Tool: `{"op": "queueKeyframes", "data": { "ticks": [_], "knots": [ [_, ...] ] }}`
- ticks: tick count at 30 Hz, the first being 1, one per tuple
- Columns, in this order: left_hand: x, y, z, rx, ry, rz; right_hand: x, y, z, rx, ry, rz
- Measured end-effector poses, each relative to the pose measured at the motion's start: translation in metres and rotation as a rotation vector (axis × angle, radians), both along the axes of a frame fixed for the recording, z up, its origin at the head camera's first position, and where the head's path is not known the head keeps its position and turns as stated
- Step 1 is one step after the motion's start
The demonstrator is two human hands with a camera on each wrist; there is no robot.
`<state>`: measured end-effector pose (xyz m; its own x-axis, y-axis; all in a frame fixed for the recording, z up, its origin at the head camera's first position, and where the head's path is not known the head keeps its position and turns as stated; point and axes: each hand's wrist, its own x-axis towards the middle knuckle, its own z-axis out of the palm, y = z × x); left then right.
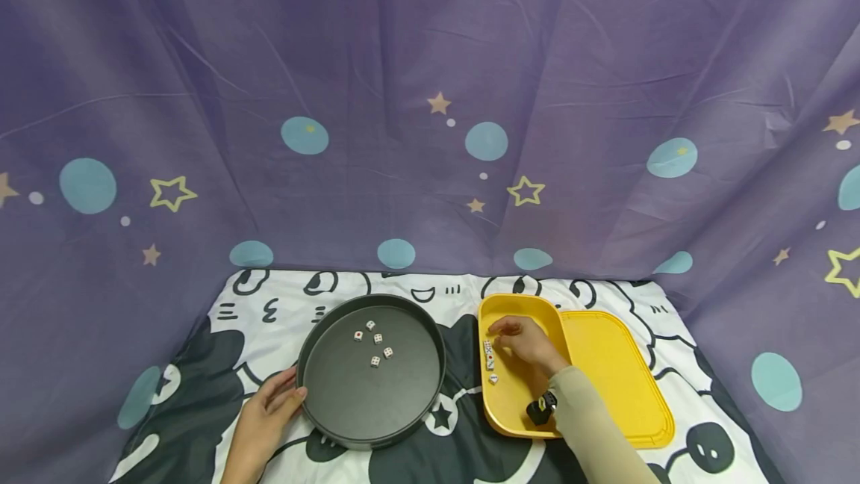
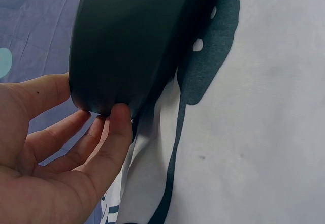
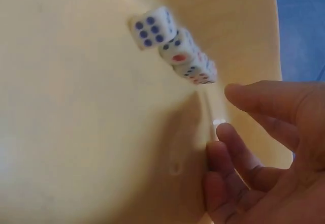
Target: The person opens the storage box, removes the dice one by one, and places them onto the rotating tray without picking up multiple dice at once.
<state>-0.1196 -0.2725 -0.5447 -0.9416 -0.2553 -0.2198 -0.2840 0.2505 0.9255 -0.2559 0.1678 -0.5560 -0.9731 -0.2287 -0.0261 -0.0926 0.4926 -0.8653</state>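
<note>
Dark grey and matte, a round, shallow pan (image 1: 369,409) has the left hand (image 1: 265,413) gripping its near left edge, thumb at the rim, fingers against the outer wall. To its right sits a yellow tray (image 1: 510,398), rounded at the corners, with a flat yellow panel (image 1: 614,372) alongside. The right hand (image 1: 531,342) reaches into the tray, thumb and forefinger parted, fingers loosely bent. Five white dice (image 1: 378,338) lie scattered in the pan's far half, well apart from both hands. A row of dice (image 3: 177,49), white with blue and red pips, lies along the tray's left wall, just beside the right thumb.
</note>
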Motion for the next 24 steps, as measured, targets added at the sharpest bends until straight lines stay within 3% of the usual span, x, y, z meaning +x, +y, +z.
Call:
{"op": "queueKeyframes", "data": {
  "ticks": [8, 13, 24],
  "knots": [
    [0.0, 0.0004, 0.0006, 0.008, -0.025, 0.012, 0.0012, -0.004, -0.0048, 0.1, 0.015, 0.037],
    [-0.0001, 0.0004, -0.0001, 0.012, -0.022, 0.015, 0.001, -0.0051, -0.004, 0.118, 0.012, 0.038],
    [-0.0001, 0.0012, 0.0007, 0.012, -0.019, 0.017, 0.0004, -0.0042, -0.0076, 0.131, 0.098, 0.083]
  ]
}}
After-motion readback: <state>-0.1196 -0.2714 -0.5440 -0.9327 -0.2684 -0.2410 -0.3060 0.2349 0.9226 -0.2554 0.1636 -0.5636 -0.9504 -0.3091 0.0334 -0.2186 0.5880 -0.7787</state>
